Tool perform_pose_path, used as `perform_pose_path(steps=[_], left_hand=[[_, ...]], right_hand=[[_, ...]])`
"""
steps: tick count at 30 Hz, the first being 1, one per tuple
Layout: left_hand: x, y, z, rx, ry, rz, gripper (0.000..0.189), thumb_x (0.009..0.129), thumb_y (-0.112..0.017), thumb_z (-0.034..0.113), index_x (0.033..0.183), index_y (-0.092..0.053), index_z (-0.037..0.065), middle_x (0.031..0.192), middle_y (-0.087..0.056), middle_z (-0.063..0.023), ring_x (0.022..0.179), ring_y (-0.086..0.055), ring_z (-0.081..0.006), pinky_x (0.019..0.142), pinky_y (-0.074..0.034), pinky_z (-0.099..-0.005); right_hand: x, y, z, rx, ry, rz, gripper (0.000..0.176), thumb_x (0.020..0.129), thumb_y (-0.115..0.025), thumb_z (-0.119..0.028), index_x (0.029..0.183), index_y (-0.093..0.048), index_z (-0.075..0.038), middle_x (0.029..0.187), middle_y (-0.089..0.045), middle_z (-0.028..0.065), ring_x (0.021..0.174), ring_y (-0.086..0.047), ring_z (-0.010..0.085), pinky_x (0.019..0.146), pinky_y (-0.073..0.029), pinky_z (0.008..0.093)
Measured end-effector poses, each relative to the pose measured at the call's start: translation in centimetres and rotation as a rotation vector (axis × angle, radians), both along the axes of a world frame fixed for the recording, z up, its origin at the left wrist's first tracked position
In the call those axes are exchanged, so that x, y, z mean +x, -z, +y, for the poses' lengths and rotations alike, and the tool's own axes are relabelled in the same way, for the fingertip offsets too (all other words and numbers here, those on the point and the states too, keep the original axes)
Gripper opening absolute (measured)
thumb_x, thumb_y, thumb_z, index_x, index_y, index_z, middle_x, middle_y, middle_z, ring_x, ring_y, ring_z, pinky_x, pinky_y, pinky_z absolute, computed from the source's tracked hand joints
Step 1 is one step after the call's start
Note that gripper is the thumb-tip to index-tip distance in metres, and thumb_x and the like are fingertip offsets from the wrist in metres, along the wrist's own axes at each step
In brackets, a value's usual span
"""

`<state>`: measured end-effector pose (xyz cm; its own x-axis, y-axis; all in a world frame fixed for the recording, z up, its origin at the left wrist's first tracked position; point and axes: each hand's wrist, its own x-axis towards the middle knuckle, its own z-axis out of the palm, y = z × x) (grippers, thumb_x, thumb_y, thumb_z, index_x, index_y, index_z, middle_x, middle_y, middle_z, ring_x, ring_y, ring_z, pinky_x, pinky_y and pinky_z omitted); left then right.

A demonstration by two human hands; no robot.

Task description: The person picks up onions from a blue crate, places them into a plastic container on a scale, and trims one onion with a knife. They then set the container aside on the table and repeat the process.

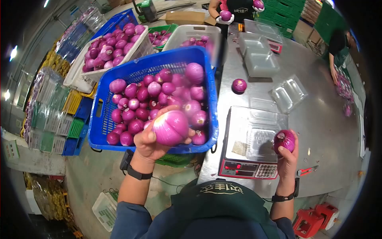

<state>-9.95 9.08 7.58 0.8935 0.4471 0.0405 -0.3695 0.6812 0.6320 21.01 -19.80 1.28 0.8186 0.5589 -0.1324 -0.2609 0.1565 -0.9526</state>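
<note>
My left hand (148, 144) grips a large red onion (171, 127) held up over the near side of a blue crate (153, 148). Many peeled red onions (142, 94) fill that crate. My right hand (288, 159) is closed around a smaller, darker red onion (284, 141), raised by the right edge of a weighing scale (247, 169). On the scale's platform lies a clear plastic tray (260, 137). A single red onion (239, 85) rests on the steel table (326, 139) beyond the scale, and another clear tray (288, 94) lies to its right.
Stacked clear trays (259, 59) stand farther back on the table. A white crate (139, 44) of onions sits behind the blue one. Red-handled pliers (307, 171) lie near the front edge. Co-workers stand at the far end (242, 12) and the right side (338, 49).
</note>
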Motion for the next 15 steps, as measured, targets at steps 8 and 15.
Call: perform_pose_path(steps=[8, 15], left_hand=[[5.6, 2.2, -7.7, 0.093, -0.039, -0.026, 0.106, 0.057, -0.09, 0.005, 0.15, -0.04, 0.01, 0.139, -0.057, -0.0213, 0.125, -0.062, -0.0449, 0.113, -0.046, -0.0579], [9.7, 2.3, -12.2, 0.322, -0.058, 0.143, 0.102, 0.06, -0.093, -0.003, 0.146, -0.042, 0.018, 0.136, -0.059, -0.0169, 0.125, -0.063, -0.035, 0.11, -0.05, -0.0469]], right_hand=[[1.6, -1.4, -3.0, 0.048, -0.089, 0.032, 0.087, 0.07, -0.078, -0.006, 0.149, -0.042, -0.009, 0.13, -0.057, 0.011, 0.115, -0.06, 0.0246, 0.101, -0.052, 0.0359], [3.6, -0.9, -5.6, 0.058, -0.146, -0.03, 0.088, 0.07, -0.081, -0.007, 0.149, -0.042, -0.01, 0.128, -0.058, 0.0101, 0.113, -0.06, 0.0222, 0.101, -0.05, 0.0349]])
